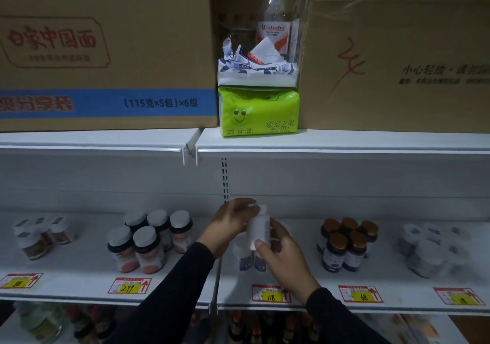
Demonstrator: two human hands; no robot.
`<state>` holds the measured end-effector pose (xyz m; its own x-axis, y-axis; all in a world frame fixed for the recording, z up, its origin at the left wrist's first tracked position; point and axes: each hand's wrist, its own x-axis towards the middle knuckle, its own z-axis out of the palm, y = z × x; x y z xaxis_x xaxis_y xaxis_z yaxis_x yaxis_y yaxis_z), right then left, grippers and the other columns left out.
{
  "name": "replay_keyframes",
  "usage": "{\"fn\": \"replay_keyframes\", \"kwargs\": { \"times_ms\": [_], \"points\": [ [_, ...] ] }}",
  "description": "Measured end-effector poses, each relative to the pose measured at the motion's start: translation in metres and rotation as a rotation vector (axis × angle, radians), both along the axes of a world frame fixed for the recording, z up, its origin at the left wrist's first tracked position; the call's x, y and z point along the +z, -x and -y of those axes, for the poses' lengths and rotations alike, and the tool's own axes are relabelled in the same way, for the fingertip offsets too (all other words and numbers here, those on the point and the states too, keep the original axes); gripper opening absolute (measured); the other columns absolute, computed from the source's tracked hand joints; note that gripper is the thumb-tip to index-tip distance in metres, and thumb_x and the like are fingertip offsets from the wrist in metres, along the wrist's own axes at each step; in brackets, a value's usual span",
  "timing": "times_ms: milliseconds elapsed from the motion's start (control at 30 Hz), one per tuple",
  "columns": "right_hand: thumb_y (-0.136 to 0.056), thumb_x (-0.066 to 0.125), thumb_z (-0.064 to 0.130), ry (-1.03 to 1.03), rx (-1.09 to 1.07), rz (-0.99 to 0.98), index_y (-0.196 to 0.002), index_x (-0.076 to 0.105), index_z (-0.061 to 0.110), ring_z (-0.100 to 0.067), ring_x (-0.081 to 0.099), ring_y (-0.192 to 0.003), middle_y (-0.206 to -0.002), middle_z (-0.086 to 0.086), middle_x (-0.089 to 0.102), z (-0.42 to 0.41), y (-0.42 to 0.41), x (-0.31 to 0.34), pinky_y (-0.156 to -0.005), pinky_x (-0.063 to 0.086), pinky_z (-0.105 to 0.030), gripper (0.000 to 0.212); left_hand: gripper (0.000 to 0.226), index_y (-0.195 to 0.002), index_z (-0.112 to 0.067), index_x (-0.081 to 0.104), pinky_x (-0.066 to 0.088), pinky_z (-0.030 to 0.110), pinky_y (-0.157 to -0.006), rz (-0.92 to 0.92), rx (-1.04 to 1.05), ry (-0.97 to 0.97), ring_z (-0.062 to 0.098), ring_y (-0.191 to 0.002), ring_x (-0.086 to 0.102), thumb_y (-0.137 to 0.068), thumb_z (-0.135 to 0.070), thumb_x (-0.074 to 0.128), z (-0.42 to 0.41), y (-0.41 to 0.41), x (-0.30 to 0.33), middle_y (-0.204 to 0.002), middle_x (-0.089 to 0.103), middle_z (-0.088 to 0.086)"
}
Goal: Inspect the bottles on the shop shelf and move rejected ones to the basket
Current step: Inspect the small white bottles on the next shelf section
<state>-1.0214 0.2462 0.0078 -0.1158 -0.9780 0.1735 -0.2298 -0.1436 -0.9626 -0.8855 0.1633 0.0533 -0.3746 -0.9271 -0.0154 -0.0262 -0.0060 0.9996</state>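
A small white bottle (258, 228) with a white cap is held upright above the middle shelf (185, 288), between both hands. My left hand (229, 223) curls round its cap and upper part from the left. My right hand (282, 255) grips its lower body from the right and below. Behind the hands, white bottles of the same kind (245, 256) stand on the shelf, partly hidden. No basket is in view.
Dark bottles with white caps (148, 240) stand to the left, brown-capped dark bottles (344, 243) to the right, blurred jars (434, 251) far right. Price tags (271, 294) line the shelf edge. Cardboard boxes (106, 52), tissue packs (258, 113) and a clear water bottle (275, 17) sit on the upper shelf.
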Motion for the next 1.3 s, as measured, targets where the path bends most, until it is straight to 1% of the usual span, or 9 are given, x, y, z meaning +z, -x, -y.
{"fn": "replay_keyframes", "kwargs": {
  "times_ms": [133, 200, 367, 567, 800, 900, 1033, 1167, 1300],
  "points": [
    [-0.096, 0.061, 0.016, -0.007, 0.024, 0.023, -0.135, 0.047, 0.028, -0.003, 0.068, -0.095, -0.117, 0.007, 0.065, 0.000, 0.000, -0.001, -0.079, 0.057, -0.023, 0.043, 0.031, -0.119, -0.012, 0.062, 0.053, 0.019, -0.069, -0.035, 0.025, -0.007, 0.016, -0.096, 0.070, -0.089, -0.020, 0.068, -0.003, -0.002, 0.002, -0.111, 0.069, 0.008],
    [-0.092, 0.068, 0.022, 0.006, 0.023, 0.013, -0.136, 0.045, 0.034, -0.005, 0.067, -0.099, -0.127, 0.006, 0.057, 0.000, -0.001, -0.001, -0.079, 0.058, -0.025, 0.051, 0.036, -0.118, -0.012, 0.061, 0.054, 0.020, -0.068, -0.071, 0.067, -0.006, 0.019, -0.095, 0.069, -0.086, -0.021, 0.073, -0.005, -0.001, 0.002, -0.112, 0.067, 0.011],
    [-0.085, 0.075, 0.027, 0.032, -0.030, -0.047, -0.121, 0.041, 0.054, -0.008, 0.065, -0.098, -0.122, 0.013, 0.052, 0.003, 0.000, -0.004, -0.080, 0.058, -0.028, 0.056, 0.053, -0.115, -0.018, 0.062, 0.053, 0.024, -0.070, -0.118, 0.097, -0.040, 0.024, -0.098, 0.068, -0.068, -0.034, 0.079, -0.006, 0.003, 0.001, -0.115, 0.062, 0.015],
    [-0.096, 0.060, 0.025, -0.010, 0.018, 0.051, -0.136, 0.048, 0.034, -0.008, 0.066, -0.104, -0.120, 0.009, 0.064, 0.004, 0.003, -0.007, -0.092, 0.056, -0.042, 0.043, 0.030, -0.114, -0.015, 0.065, 0.053, 0.024, -0.073, -0.093, 0.018, -0.062, 0.019, -0.098, 0.070, -0.087, -0.027, 0.070, -0.001, -0.001, -0.001, -0.113, 0.069, 0.011],
    [-0.087, 0.074, 0.019, 0.012, 0.023, 0.031, -0.129, 0.044, 0.043, -0.005, 0.068, -0.098, -0.119, 0.011, 0.062, 0.006, 0.003, -0.003, -0.083, 0.059, -0.029, 0.057, 0.031, -0.111, -0.012, 0.065, 0.053, 0.024, -0.069, -0.105, 0.101, -0.051, 0.017, -0.090, 0.071, -0.083, -0.021, 0.076, 0.003, 0.002, 0.004, -0.107, 0.069, 0.011],
    [-0.088, 0.072, 0.020, 0.000, 0.007, 0.028, -0.128, 0.043, 0.047, -0.004, 0.067, -0.098, -0.117, 0.011, 0.064, 0.009, 0.005, -0.005, -0.082, 0.060, -0.033, 0.056, 0.032, -0.110, -0.012, 0.065, 0.052, 0.021, -0.067, -0.079, 0.101, -0.030, 0.016, -0.088, 0.070, -0.082, -0.022, 0.076, 0.004, 0.005, 0.006, -0.102, 0.069, 0.009],
    [-0.096, 0.062, 0.019, -0.010, 0.013, 0.068, -0.130, 0.046, 0.040, -0.003, 0.066, -0.103, -0.111, 0.014, 0.069, 0.010, 0.006, -0.006, -0.090, 0.055, -0.027, 0.043, 0.014, -0.099, -0.015, 0.069, 0.056, 0.032, -0.082, -0.075, 0.066, -0.020, 0.019, -0.091, 0.069, -0.088, -0.023, 0.070, 0.006, 0.006, 0.007, -0.096, 0.072, 0.004],
    [-0.098, 0.058, 0.024, -0.028, -0.004, 0.110, -0.132, 0.051, 0.036, -0.012, 0.067, -0.106, -0.115, 0.010, 0.069, 0.014, 0.007, -0.008, -0.098, 0.053, -0.041, 0.036, 0.034, -0.108, -0.022, 0.067, 0.054, 0.042, -0.094, -0.019, 0.057, 0.003, 0.025, -0.101, 0.068, -0.077, -0.037, 0.068, 0.008, 0.005, 0.006, -0.105, 0.072, 0.007],
    [-0.100, 0.055, 0.022, -0.028, -0.028, 0.179, -0.136, 0.046, 0.033, -0.013, 0.069, -0.103, -0.124, 0.001, 0.064, 0.016, 0.008, -0.006, -0.096, 0.055, -0.037, 0.039, 0.039, -0.115, -0.030, 0.063, 0.053, 0.042, -0.096, 0.031, -0.017, 0.062, 0.020, -0.103, 0.067, -0.077, -0.034, 0.066, 0.006, 0.004, 0.006, -0.108, 0.070, 0.004]
  ]
}}
